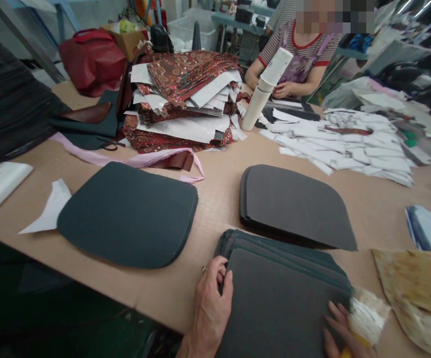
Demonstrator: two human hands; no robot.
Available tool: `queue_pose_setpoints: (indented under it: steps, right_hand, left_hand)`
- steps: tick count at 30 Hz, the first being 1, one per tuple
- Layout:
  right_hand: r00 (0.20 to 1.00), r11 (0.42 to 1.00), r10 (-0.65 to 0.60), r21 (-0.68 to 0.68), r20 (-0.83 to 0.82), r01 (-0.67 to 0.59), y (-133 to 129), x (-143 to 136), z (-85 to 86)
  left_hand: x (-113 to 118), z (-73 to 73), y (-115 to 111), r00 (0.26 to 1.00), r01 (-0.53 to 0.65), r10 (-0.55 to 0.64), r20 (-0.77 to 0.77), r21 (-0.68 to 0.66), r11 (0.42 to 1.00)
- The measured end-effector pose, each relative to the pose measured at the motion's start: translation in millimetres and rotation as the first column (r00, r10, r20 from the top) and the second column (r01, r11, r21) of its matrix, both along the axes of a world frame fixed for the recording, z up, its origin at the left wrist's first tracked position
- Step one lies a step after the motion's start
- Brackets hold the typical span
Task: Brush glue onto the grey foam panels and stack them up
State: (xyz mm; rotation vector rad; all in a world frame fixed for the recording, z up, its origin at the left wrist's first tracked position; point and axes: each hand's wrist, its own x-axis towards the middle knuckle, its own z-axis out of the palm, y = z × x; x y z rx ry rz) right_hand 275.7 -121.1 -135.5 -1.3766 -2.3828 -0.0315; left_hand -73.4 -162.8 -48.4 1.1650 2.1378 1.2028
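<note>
Item 1: fanned panel stack (275, 303), qty several, dk green & grey-brown pcs. Loc: near edge of worktable (155, 293), runs out of view at bottom. Upper L corner & far edge stepped, layers showing; top pc flat, grey-brown.

Grip: L hand (211, 303) closed on L edge nr upper corner, thumb & fingers pinching the rim. R hand (344, 330) at R edge, fingers bent over top; partly cut off, can't tell if clamped or just resting.

Handling (est.): single pc prob. light, semi-stiff, foam- or felt-like; stack heavier, w/ layers apt to slide on ea. other. Surface looks matt, low risk of breakage; corners could crease if pinched hard. Best hold: both side edges, opp. each other, thumbs on top, fingers under; square edges w/ palms.

Item 2: grey-brown panel stack (297, 204), rounded corners, just beyond item 1.

Item 3: dk green panel stack (129, 214), to L, apart, edges fairly even.

Misc.: white fibre bundle (368, 315) beside R hand; stained cloth (416, 293) further R.
</note>
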Motion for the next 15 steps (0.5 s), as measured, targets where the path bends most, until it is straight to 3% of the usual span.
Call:
queue_pose_setpoints:
  steps: [9, 15]
  right_hand:
    - [0.999, 0.998, 0.044, 0.039, 0.027, -0.045, 1.0, -2.3, 5.7]
    - [0.992, 0.996, -0.078, -0.041, -0.096, 0.075, 3.6, -2.6, 0.7]
  left_hand:
    - [-3.9, 2.6, 3.2, 0.994, 0.071, -0.072, -0.079, -0.009, 0.997]
    - [-2.7, -2.4, -1.5, 0.980, 0.137, -0.128, -0.154, 0.052, 0.989]
